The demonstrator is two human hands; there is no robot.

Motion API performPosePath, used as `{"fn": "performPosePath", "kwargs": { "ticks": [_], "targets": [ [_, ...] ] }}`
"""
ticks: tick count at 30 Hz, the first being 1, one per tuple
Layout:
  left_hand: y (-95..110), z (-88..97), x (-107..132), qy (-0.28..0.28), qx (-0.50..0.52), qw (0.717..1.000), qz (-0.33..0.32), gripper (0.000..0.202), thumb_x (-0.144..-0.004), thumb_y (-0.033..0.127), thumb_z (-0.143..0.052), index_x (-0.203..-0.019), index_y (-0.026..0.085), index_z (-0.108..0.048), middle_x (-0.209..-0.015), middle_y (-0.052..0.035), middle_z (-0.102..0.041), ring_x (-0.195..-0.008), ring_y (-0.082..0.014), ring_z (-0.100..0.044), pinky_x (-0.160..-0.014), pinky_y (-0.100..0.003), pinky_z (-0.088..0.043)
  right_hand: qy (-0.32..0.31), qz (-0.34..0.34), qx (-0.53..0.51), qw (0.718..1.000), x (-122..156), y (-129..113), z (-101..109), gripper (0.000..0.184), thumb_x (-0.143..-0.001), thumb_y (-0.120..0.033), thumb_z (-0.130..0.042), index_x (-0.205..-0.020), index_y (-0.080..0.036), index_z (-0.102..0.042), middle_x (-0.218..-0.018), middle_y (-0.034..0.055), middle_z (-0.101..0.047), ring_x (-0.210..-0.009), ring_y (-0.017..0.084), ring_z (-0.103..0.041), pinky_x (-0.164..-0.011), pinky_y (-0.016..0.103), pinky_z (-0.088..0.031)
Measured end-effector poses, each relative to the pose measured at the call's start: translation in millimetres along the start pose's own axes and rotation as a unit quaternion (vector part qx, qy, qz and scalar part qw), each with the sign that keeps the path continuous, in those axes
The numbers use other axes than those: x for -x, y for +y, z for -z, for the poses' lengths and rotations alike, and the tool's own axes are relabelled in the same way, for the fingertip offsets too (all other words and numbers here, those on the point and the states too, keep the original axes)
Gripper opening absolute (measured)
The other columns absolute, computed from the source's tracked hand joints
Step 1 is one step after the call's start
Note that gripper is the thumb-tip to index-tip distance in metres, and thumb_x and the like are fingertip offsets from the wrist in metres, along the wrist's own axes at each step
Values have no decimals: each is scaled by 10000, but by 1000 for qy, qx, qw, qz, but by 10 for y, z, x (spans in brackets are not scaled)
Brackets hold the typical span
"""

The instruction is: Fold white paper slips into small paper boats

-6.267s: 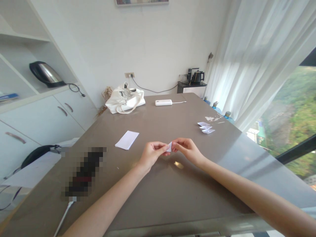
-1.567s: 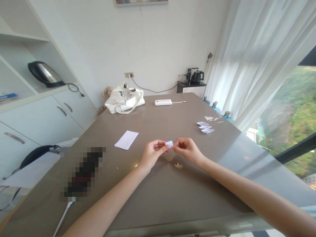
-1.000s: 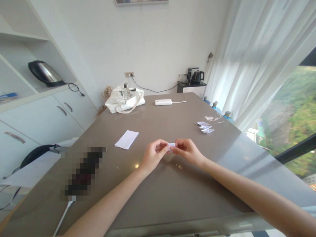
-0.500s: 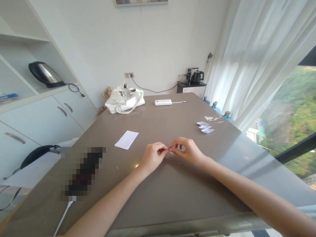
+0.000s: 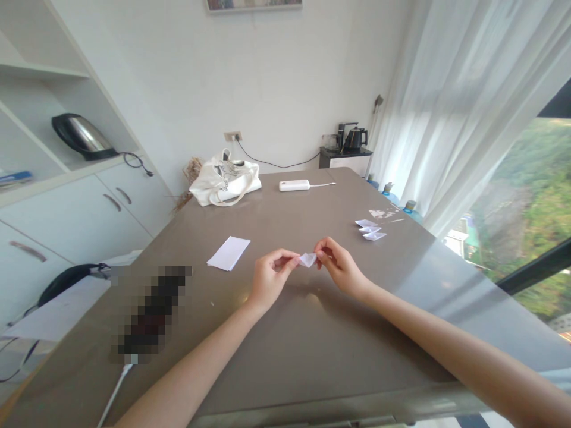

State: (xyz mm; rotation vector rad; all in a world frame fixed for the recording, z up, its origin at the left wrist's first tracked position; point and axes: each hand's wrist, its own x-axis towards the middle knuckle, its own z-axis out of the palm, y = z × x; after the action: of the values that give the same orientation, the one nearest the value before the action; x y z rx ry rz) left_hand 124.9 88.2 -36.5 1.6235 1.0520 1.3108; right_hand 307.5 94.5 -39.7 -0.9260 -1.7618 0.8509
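A small folded piece of white paper [image 5: 307, 260] is held above the table between my two hands. My left hand [image 5: 271, 276] pinches its left corner between thumb and fingers. At the opposite corner, the fingertips of my right hand [image 5: 336, 264] are closed on it. Three folded paper boats [image 5: 369, 229] sit close together on the table to the right. Left of my hands lies a stack of white paper sheets [image 5: 229, 253].
Paper scraps [image 5: 383, 213] lie beyond the boats. At the table's [image 5: 285, 356] far side are a white bag [image 5: 225, 178] and a white power bank [image 5: 294, 185] with a short cable. A blurred-out dark object [image 5: 151, 315] with a white cable is at the left.
My hands have moved slightly apart and turned. The folded paper, mostly hidden by my fingers before, now shows opened out between them.
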Motion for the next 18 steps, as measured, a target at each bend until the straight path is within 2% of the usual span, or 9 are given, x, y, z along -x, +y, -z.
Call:
{"fn": "performPosePath", "kwargs": {
  "ticks": [7, 12, 16, 18],
  "targets": [
    [-20, -57, -8, 31, 104, 993, 38, 213, -752, 338, -665, -806, 136, -626, -801, -59, -696, -732, -173, -675, -745, -289, -525, 46, -30, -153, 987, -31, 36, -79, 299, -849, -514, -489, -818, -223, -430, -834, 14, -484, -757, 149, -569, -766, 330, -525],
    [-34, -98, 3, 51, 143, 987, 45, 228, -772, 348, -643, -844, 137, -593, -821, -54, -683, -764, -174, -675, -779, -304, -526, 66, -33, -218, 973, -17, -22, -129, 276, -836, -481, -531, -796, -223, -442, -847, 6, -455, -795, 146, -563, -807, 336, -529],
    [-66, -101, 12, 29, 137, 990, 31, 204, -799, 343, -613, -838, 151, -556, -810, -49, -675, -802, -178, -670, -791, -311, -530, 29, -47, -199, 978, 16, -50, -115, 234, -831, -436, -564, -879, -217, -497, -923, 31, -554, -826, 161, -594, -782, 333, -525],
    [-71, -99, 18, 16, 122, 992, 20, 193, -809, 338, -603, -834, 154, -550, -817, -49, -673, -805, -175, -668, -793, -308, -530, 7, -57, -160, 985, 24, -35, -100, 282, -788, -412, -628, -950, -204, -529, -912, 43, -608, -790, 166, -612, -738, 316, -521]
  ]
}}
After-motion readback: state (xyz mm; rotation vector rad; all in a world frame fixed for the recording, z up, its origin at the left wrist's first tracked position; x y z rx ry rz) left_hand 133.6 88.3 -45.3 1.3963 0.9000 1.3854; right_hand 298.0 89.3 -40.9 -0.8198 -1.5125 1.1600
